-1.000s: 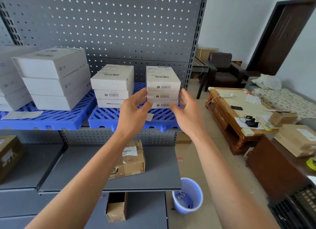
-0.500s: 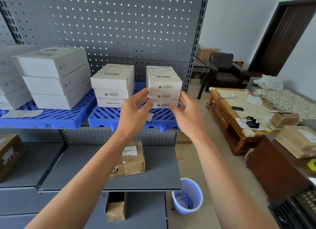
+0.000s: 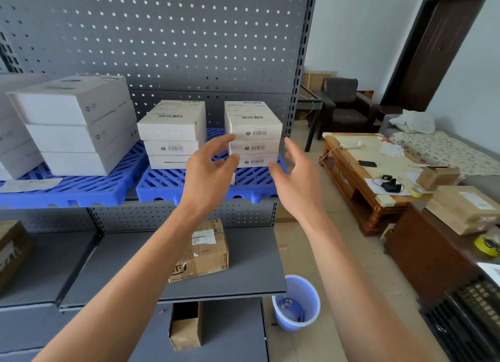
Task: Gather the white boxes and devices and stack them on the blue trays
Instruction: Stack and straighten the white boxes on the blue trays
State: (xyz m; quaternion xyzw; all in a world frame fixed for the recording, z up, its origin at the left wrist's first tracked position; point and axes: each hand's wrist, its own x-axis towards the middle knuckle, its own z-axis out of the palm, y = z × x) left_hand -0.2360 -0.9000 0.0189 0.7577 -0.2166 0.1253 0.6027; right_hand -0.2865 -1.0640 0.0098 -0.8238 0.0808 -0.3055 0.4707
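A stack of three small white boxes with barcode labels stands on the right blue tray. My left hand hovers at the stack's left side, its fingers loosely spread and the thumb tip by the bottom box. To the stack's right is my right hand, fingers straight, holding nothing. A second stack of three small white boxes stands on the same tray, further left. Larger white boxes are piled on the left blue tray.
Grey pegboard shelving backs the trays. A taped cardboard parcel lies on the shelf below. A blue waste basket stands on the floor. At the right are a wooden coffee table with cables and brown parcels.
Both hands have eased off the sides of the right stack. My right hand has drawn away to the right and opened wider. The boxes have not moved.
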